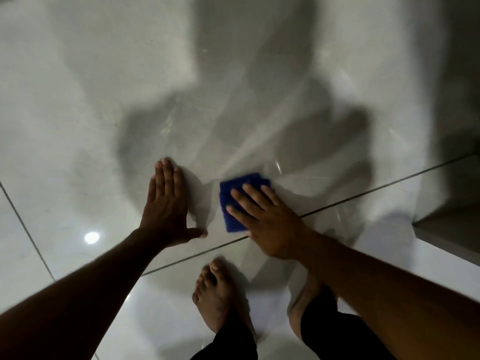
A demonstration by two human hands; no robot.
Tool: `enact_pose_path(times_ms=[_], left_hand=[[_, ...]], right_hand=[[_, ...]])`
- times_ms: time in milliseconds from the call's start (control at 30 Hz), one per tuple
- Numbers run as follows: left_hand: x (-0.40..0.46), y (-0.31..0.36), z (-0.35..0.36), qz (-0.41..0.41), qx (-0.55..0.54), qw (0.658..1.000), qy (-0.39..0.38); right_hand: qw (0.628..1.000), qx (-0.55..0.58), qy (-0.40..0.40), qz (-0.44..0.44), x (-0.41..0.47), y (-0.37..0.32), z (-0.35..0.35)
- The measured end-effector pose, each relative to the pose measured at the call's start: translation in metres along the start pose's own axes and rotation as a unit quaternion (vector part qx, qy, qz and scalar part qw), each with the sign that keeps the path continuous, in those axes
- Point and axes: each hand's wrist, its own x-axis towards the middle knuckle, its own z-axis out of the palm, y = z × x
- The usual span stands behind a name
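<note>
A folded blue cloth point(235, 189) lies flat on the glossy white tiled floor point(104, 113). My right hand point(267, 219) presses on it with straight, spread fingers, covering its lower right part. My left hand point(166, 206) rests flat on the tile to the left of the cloth, fingers straight and together, thumb out to the side. A gap of bare tile separates the two hands.
My bare left foot point(215, 294) stands on the tile below the hands; my right knee point(309, 305) is bent beside it. Dark grout lines point(363, 194) cross the floor. A grey raised ledge point(446, 229) sits at the right edge. Wet streaks shine beyond the cloth.
</note>
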Motion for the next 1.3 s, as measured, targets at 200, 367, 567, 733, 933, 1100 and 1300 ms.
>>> enact_pose_path(times_ms=[200, 367, 567, 733, 933, 1100, 1300], left_hand=[[-0.001, 0.002, -0.002, 0.001, 0.009, 1.000, 0.005], [0.002, 0.001, 0.001, -0.002, 0.018, 1.000, 0.008], [-0.014, 0.009, 0.004, -0.040, 0.018, 0.999, 0.026], [-0.015, 0.014, 0.006, -0.043, 0.037, 0.998, 0.040], [-0.009, 0.036, 0.001, -0.016, 0.052, 0.998, 0.034], [-0.015, 0.092, -0.005, -0.034, -0.024, 0.997, 0.067], [0.008, 0.139, -0.011, -0.241, -0.291, 0.926, 0.009]], right_hand=[[0.947, -0.007, 0.020, 0.320, -0.041, 0.116, -0.022], [0.974, 0.036, 0.053, 0.216, 0.076, 0.027, -0.018], [0.999, -0.049, -0.002, 0.018, -0.055, 0.048, 0.000], [0.946, 0.027, -0.004, 0.323, -0.023, 0.065, -0.018], [0.987, 0.058, -0.090, 0.116, 0.008, 0.009, -0.020], [0.942, 0.194, 0.008, 0.272, 0.007, 0.024, -0.050], [0.803, 0.343, 0.011, 0.487, 0.032, 0.025, -0.058]])
